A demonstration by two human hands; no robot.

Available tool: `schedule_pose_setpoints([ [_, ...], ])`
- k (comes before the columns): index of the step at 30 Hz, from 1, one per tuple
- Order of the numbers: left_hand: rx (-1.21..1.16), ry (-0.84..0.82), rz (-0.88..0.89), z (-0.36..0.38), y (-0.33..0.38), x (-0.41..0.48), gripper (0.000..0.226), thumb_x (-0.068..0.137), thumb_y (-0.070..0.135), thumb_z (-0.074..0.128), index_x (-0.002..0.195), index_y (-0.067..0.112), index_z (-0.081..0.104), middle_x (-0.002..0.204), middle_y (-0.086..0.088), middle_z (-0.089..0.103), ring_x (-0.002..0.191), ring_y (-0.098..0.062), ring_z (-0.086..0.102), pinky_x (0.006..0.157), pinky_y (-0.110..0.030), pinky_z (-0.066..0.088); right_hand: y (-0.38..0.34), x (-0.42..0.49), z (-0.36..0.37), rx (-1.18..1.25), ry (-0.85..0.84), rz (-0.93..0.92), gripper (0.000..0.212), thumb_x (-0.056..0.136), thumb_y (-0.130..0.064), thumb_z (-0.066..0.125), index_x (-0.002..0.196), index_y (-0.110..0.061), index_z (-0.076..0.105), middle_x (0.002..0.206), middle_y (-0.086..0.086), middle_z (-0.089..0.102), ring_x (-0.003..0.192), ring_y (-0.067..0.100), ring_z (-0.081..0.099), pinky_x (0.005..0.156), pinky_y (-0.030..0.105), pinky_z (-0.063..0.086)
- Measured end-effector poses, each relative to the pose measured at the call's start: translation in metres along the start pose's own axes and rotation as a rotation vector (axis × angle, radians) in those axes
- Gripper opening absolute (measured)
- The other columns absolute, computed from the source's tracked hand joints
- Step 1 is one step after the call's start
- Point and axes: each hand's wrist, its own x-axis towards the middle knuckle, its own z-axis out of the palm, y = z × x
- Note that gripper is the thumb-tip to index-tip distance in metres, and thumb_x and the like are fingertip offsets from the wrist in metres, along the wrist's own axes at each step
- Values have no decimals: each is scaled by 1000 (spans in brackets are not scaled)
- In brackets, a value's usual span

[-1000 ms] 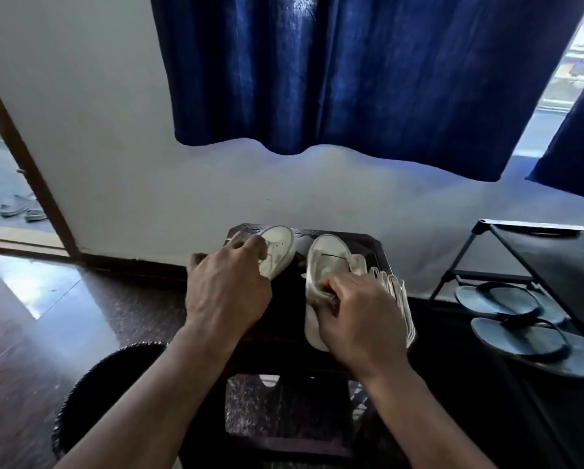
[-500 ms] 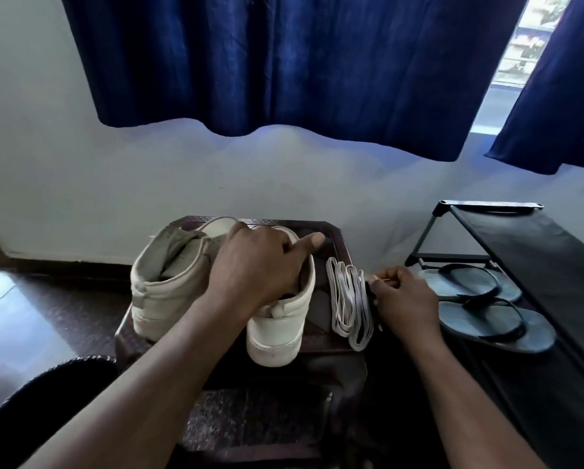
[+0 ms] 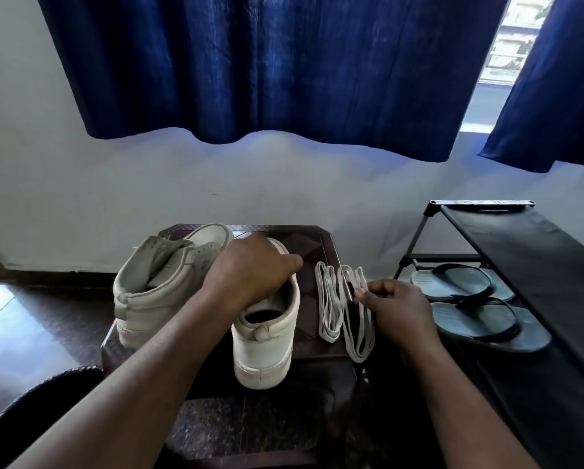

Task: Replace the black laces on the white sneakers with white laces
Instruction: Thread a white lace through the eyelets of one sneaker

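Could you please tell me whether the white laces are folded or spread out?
Folded: the white laces lie in looped bundles on the stool, and the right hand pinches one bundle.

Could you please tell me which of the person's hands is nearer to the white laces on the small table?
Right. The right hand pinches a strand of the white laces; the left hand holds a sneaker beside them, without touching them.

- Home, living rm or entry (can't tell which).
- Dark blue curtains (image 3: 266, 69) over window (image 3: 507, 38), daylight behind.
- Black shoe rack (image 3: 520, 238) w/ flip-flops (image 3: 480, 319).
- Polished dark floor (image 3: 47, 319), plain wall (image 3: 47, 164).
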Motion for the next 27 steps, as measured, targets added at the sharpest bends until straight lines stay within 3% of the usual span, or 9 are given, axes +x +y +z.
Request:
schedule_pose_setpoints([
  [2, -47, 40, 19, -1, 1, -9, 43, 84, 45, 61, 58, 13, 49, 60, 0, 53, 67, -21, 54, 60, -32, 37, -2, -2, -2, -8, 14, -40, 11, 86, -34, 82, 80, -24, 81, 65, -10, 73, 62, 4, 65, 65, 27, 49],
  [5, -95, 88, 41, -1, 1, -17, 49, 85, 36, 62, 50, 12, 37, 47, 1, 39, 54, -20, 43, 52, -32, 32, -6, -2, -4, -24, 15, -61, 16, 89, -41, 78, 84, -26, 82, 72, -11, 76, 73, 7, 71, 71, 27, 53],
  [9, -124, 118, 48, 0, -1, -19, 48, 84, 34, 62, 51, 11, 37, 44, 2, 36, 52, -20, 39, 53, -33, 35, -14, -1, -3, 28, 97, -76, 14, 89, -38, 79, 82, -26, 81, 71, -11, 75, 76, 11, 72, 75, 29, 54],
  [14, -147, 106, 36, 2, -3, -17, 47, 82, 35, 63, 49, 12, 38, 40, 5, 35, 49, -16, 39, 50, -30, 32, -19, 6, -9, 266, 184, -41, 23, 90, -45, 77, 80, -25, 81, 74, -4, 76, 80, 22, 74, 78, 36, 56],
  [16, -163, 88, 23, 2, -3, -15, 47, 82, 35, 63, 47, 13, 39, 41, 5, 36, 49, -17, 40, 51, -30, 33, -19, 11, -13, 389, 204, -26, 19, 93, -38, 75, 82, -23, 80, 79, 0, 79, 81, 26, 75, 81, 41, 58],
  [20, -184, 61, 4, 1, -3, -15, 44, 80, 36, 64, 47, 14, 44, 44, 4, 42, 52, -18, 44, 52, -30, 34, -22, 14, -17, 659, 74, 90, 20, 100, -22, 68, 84, -11, 73, 79, 9, 75, 66, 21, 67, 63, 32, 56],
  [27, -201, 57, -5, -1, -2, -17, 43, 81, 37, 64, 51, 12, 46, 49, 0, 50, 55, -20, 49, 53, -31, 38, -35, 10, -16, 884, -61, 141, 17, 104, -13, 57, 95, -6, 68, 74, 8, 62, 51, 12, 56, 49, 20, 49],
])
